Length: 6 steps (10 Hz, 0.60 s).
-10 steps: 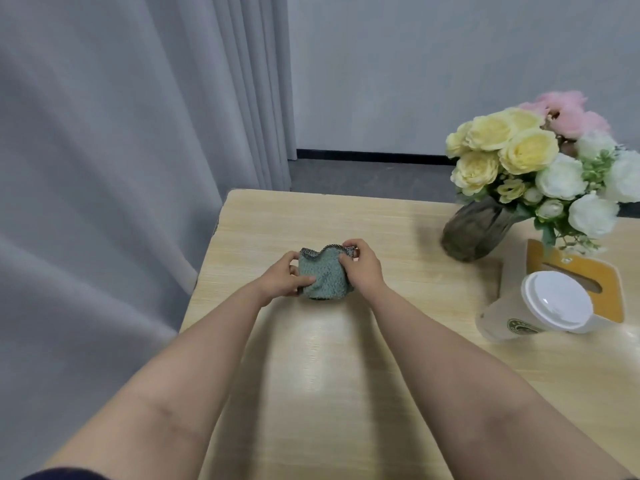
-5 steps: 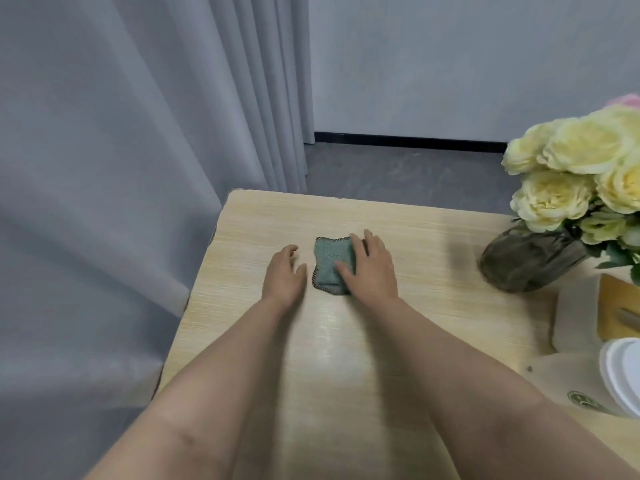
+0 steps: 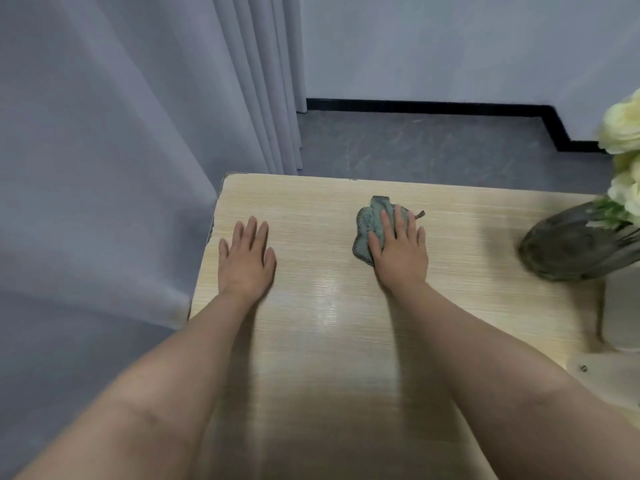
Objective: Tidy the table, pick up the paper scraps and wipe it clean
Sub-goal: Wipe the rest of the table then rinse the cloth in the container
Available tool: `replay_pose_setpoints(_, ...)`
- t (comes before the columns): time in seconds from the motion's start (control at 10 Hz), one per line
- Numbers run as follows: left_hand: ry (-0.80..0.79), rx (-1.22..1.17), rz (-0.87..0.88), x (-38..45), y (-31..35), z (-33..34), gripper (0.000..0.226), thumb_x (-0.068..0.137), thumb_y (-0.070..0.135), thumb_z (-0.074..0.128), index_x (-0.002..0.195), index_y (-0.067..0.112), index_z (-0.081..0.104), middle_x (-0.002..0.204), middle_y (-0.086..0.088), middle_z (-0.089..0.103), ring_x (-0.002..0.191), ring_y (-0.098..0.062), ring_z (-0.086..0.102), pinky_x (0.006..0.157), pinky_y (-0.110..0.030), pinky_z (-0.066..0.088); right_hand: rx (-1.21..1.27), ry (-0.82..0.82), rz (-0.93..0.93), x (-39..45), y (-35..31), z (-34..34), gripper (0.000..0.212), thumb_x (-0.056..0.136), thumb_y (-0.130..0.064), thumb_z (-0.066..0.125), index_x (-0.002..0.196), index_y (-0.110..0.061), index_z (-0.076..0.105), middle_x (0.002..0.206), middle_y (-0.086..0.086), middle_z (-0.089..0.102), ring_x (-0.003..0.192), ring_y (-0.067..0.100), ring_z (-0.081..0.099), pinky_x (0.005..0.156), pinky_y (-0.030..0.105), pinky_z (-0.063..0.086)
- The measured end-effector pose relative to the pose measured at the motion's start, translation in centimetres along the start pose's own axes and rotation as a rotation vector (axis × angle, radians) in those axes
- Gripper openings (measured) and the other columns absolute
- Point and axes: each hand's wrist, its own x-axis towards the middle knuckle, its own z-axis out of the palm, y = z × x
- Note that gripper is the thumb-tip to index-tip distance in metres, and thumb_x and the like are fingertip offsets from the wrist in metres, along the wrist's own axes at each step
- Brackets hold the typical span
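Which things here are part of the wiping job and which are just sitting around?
Job: cloth pressed under the right hand; table; left hand flat on it.
Just there: vase, flowers, curtain.

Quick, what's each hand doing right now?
Left hand: open, flat on the table, holding nothing.
Right hand: open, pressing the green cloth.

I see my left hand lying flat, palm down, fingers straight and slightly spread, near the table's left edge. My right hand is flat too, fingers straight, pressing down on the cloth toward the far edge. Both forearms reach forward from the near side, bare, well apart.
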Motion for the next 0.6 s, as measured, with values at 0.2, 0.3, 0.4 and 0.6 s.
replay_pose_setpoints(0.2,0.009,-0.032,0.055,0.3,-1.3,1.7,0.054,0.101,0.039,0.015,0.151,0.024,0.0,0.159,0.005,-0.009,0.146,-0.016,-0.012,0.118,-0.041,-0.005,0.102,0.116,0.038,-0.2,-3.9,1.5,0.06,0.097,-0.054,0.025,0.15,-0.028,0.017,0.159,0.001,0.006,0.146,0.027,-0.005,0.117,0.037,-0.008)
replay_pose_setpoints(0.3,0.044,-0.041,0.06,0.2,-1.4,2.2,0.054,0.101,0.039,0.015,0.15,0.025,-0.001,0.158,0.005,-0.009,0.145,-0.015,-0.013,0.117,-0.04,-0.007,0.147,0.174,0.037,0.2,-4.2,1.6,0.05,0.1,-0.044,0.031,0.146,-0.025,0.03,0.156,-0.003,0.022,0.145,0.027,0.008,0.119,0.038,0.003)
replay_pose_setpoints(0.4,0.057,-0.057,0.067,0.2,-1.5,2.3,0.054,0.1,0.039,0.015,0.151,0.025,0.001,0.159,0.005,-0.007,0.146,-0.015,-0.012,0.118,-0.04,-0.007,0.174,0.176,-0.017,0.9,-2.8,1.1,0.046,0.1,-0.033,0.037,0.145,-0.02,0.034,0.154,-0.003,0.026,0.145,0.023,0.012,0.117,0.034,0.011)
replay_pose_setpoints(0.6,0.064,-0.048,0.062,0.3,-1.3,2.3,0.055,0.1,0.039,0.015,0.151,0.025,0.002,0.159,0.004,-0.006,0.146,-0.016,-0.011,0.118,-0.041,-0.005,0.336,0.287,0.177,2.2,-1.1,0.6,0.046,0.098,-0.017,0.042,0.144,-0.013,0.036,0.156,0.002,0.022,0.145,0.02,0.011,0.117,0.03,0.016)
